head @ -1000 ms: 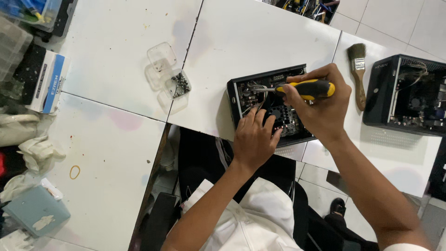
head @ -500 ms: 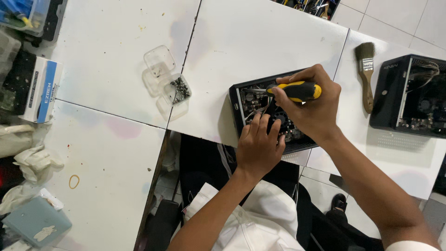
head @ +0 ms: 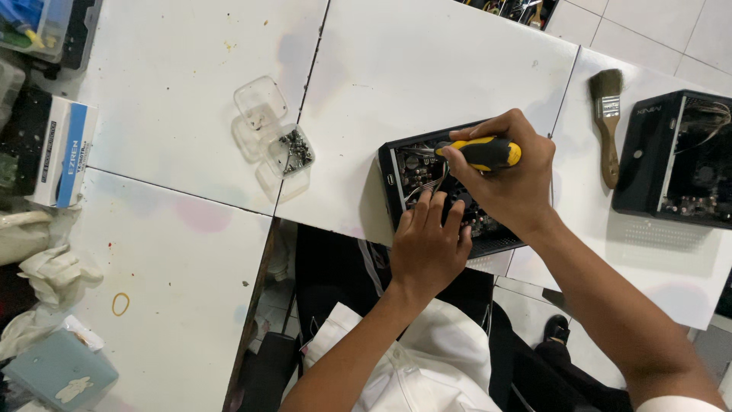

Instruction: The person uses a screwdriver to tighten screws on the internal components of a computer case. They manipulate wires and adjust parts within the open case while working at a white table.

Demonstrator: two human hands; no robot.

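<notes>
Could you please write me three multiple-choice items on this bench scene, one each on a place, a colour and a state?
1. Where does the paintbrush lie?
A. Between the two black cases
B. Inside the screw tray
C. On the floor

2. What colours is the screwdriver handle?
A. Red and white
B. Yellow and black
C. All green

3. How is the small black case under the hands?
A. Closed
B. Wrapped in cloth
C. Open, its board showing

Answers:
1 A: it lies on the white table between the open case and the second black case.
2 B: seen in the right hand.
3 C: the left hand rests on exposed parts.
</notes>
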